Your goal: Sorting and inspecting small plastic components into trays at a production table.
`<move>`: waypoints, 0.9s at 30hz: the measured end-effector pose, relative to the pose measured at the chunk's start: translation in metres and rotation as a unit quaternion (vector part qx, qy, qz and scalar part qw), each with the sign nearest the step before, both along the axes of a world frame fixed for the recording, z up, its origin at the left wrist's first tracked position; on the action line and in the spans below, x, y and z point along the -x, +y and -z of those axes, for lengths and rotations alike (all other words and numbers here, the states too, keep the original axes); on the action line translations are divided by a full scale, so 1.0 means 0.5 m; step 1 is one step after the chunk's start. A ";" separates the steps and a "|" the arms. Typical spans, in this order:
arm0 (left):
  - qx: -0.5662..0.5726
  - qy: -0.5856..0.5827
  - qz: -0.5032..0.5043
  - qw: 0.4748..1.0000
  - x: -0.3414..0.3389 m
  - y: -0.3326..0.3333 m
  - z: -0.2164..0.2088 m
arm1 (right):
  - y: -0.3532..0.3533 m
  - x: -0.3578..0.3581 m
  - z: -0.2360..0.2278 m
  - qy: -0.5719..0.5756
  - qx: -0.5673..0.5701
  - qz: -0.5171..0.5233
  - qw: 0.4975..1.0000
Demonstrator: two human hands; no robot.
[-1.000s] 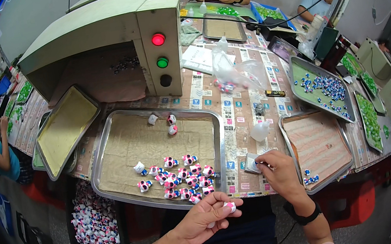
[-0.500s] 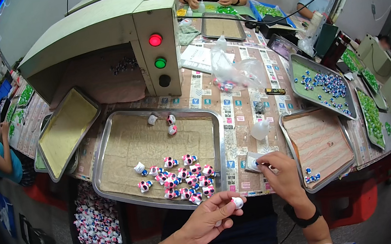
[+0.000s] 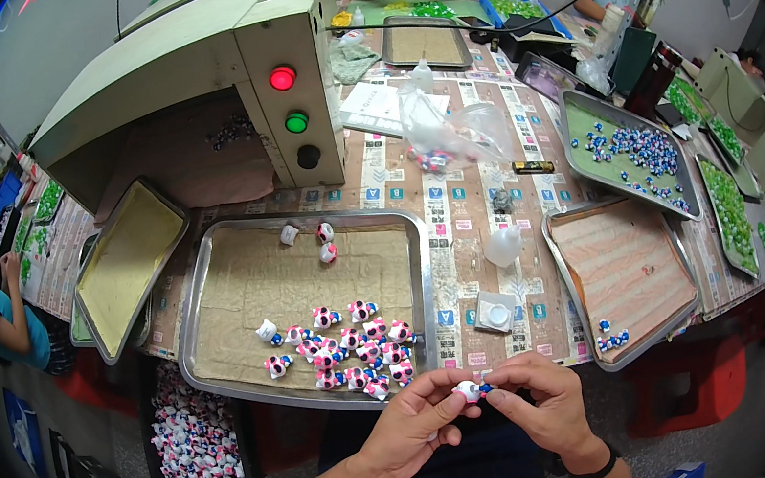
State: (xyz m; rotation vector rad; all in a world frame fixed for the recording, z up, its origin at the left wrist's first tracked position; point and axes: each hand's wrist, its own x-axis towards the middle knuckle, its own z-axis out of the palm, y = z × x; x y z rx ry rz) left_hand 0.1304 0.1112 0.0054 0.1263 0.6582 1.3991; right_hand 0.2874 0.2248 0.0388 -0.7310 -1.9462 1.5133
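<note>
My left hand [image 3: 407,433] pinches a small white figurine head [image 3: 466,391] between thumb and fingers. Against its right side, the fingertips of my right hand [image 3: 545,401] grip a small blue figurine body [image 3: 486,388]; the two pieces touch. Just beyond my hands sits a small square block with a round white dish [image 3: 496,313] on it. To the left, a metal tray [image 3: 199,266] lined with brown cloth carries a cluster of pink, white and blue figurines [image 3: 350,338]. A few more lie apart near its back edge. The lower fingers of my left hand curl around something white, mostly hidden.
A pink-lined tray [image 3: 627,252] with a few blue pieces stands right, below a tilted tray of many blue pieces [image 3: 641,151]. A machine with red and green lights [image 3: 288,105] rises behind the left tray. A squeeze bottle [image 3: 504,245] and a black bin [image 3: 198,445] are nearby.
My right hand has come from the small dish toward my left hand, bringing the blue figurine body against the white head. My left hand stays nearly in place.
</note>
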 end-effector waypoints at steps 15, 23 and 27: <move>0.011 0.103 -0.026 0.994 -0.012 -0.004 0.000 | -0.011 -0.001 -0.003 -0.015 -0.062 -0.010 0.998; 0.015 0.194 -0.024 0.981 0.007 -0.014 -0.021 | -0.009 0.004 -0.002 0.003 -0.047 -0.058 0.997; 0.012 0.251 0.014 0.968 0.036 -0.014 -0.051 | 0.003 0.006 -0.018 0.007 -0.108 -0.063 0.992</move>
